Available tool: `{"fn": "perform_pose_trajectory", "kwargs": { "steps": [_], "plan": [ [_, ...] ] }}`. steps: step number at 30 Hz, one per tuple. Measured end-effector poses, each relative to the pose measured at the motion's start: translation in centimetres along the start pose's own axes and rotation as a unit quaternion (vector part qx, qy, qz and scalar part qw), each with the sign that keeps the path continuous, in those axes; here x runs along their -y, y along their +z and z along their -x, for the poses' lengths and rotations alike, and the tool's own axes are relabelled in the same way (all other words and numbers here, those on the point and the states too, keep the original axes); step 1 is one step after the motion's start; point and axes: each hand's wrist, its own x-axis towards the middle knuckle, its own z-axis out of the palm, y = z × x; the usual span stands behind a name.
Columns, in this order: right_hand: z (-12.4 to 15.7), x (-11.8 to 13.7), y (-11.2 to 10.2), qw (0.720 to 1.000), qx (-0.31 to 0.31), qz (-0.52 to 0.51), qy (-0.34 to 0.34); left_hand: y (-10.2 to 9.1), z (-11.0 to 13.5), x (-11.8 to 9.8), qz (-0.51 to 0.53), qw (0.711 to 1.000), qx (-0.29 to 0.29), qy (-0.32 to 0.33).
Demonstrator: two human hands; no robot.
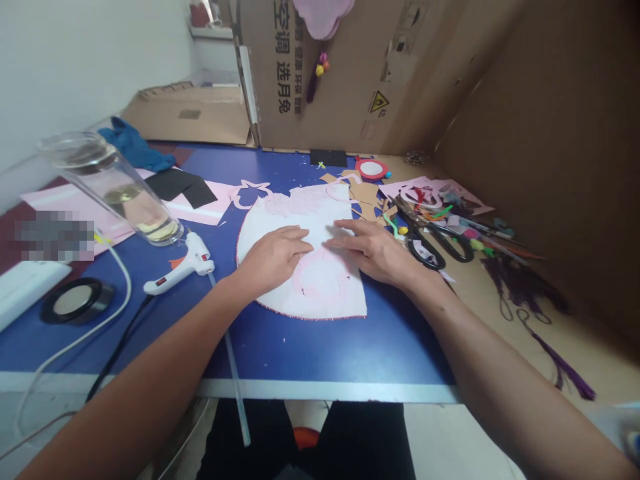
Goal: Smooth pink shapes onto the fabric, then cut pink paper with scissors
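Both my hands lie flat on a white fan-shaped craft sheet (305, 280) with a beaded pink edge and pink cut-out shapes on it. My left hand (275, 257) rests on its middle, and my right hand (375, 250) rests on its right side, fingertips close to my left hand's. Neither hand grips anything. Left of the sheet lies a white hot glue gun (185, 263), with a long translucent glue stick (230, 360) running from it past the table's front edge. Black-handled scissors (430, 240) lie just beyond my right hand.
The table has a blue top (320, 357). A tilted clear glass (113, 190) lies at left, near pink and black foam sheets (183, 187), a black tape roll (77, 300) and a white power strip (30, 293). Craft scraps and purple tassels (525, 287) lie at right, before cardboard walls (325, 80).
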Motion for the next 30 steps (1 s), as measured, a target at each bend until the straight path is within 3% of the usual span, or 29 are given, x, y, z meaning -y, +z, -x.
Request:
{"fn": "perform_pose_trajectory", "kwargs": {
  "steps": [10,30],
  "plan": [
    [0.08,0.15,0.31,1.000,0.019,0.008,-0.011,-0.67,0.04,0.12,0.055,0.996,0.035,-0.053],
    [0.07,0.23,0.25,0.999,0.023,0.007,-0.025,-0.50,0.08,-0.02,0.031,0.996,0.059,-0.055]
  ]
}}
